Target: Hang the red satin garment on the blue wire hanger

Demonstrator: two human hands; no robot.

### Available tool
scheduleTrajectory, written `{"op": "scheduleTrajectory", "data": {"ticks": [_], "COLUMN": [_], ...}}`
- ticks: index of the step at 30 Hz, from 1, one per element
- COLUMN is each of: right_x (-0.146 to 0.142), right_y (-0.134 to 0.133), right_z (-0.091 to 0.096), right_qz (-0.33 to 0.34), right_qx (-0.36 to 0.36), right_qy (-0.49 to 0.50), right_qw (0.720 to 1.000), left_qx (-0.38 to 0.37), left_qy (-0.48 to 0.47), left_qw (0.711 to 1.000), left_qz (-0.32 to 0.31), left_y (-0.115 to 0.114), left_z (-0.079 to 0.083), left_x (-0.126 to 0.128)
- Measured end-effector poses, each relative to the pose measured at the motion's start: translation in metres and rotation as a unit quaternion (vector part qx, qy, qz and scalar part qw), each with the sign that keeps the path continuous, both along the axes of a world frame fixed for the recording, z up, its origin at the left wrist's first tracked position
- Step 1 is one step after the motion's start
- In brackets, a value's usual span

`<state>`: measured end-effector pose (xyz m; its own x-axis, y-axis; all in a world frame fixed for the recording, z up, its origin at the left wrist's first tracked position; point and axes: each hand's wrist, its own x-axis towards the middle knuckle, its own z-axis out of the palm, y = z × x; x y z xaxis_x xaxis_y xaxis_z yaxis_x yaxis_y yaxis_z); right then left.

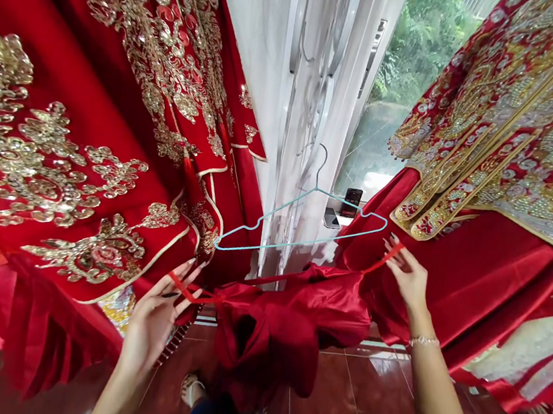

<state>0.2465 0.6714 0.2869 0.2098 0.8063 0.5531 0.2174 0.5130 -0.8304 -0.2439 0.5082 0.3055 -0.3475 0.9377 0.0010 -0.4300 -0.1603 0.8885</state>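
Observation:
A dark red satin garment (289,309) is stretched between my two hands, its gathered top edge sagging in the middle and its cloth dropping toward the floor. My left hand (155,316) has a thin red strap (181,286) looped over its fingers, palm turned up. On the other side, my right hand (408,273) holds a second red strap (381,259) pinched across its fingers. Just above the garment is a light blue wire hanger (302,197), apart from both hands and with nothing on it; what supports its hook I cannot tell.
Red gowns with gold beading, an embroidered one (112,146) at left and a beaded jacket (513,122) at right, crowd both sides. White curtains (257,37) and a window (421,50) stand behind. Two phones, one upright (352,199), rest on the sill. Reddish tiles (338,402) cover the floor.

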Motion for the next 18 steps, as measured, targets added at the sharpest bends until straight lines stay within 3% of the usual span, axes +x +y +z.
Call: {"op": "scheduleTrajectory", "data": {"ticks": [4, 8, 13, 18], "right_x": [0.002, -0.008, -0.024, -0.033], "right_y": [0.041, 0.067, 0.077, 0.072], "right_z": [0.027, 0.043, 0.049, 0.054], "right_qz": [0.048, 0.127, 0.167, 0.19], "right_qx": [0.013, -0.028, -0.043, -0.077], "right_qy": [0.004, -0.036, -0.062, -0.074], "right_qw": [0.999, 0.991, 0.983, 0.976], "left_qx": [0.051, 0.085, 0.108, 0.119], "left_qy": [0.015, 0.038, 0.039, 0.048], "left_qw": [0.998, 0.995, 0.992, 0.988], "left_qz": [0.014, 0.034, 0.06, 0.083], "left_y": [0.019, 0.06, 0.101, 0.109], "left_z": [0.026, 0.044, 0.052, 0.056], "left_x": [0.014, 0.007, -0.01, -0.011]}}
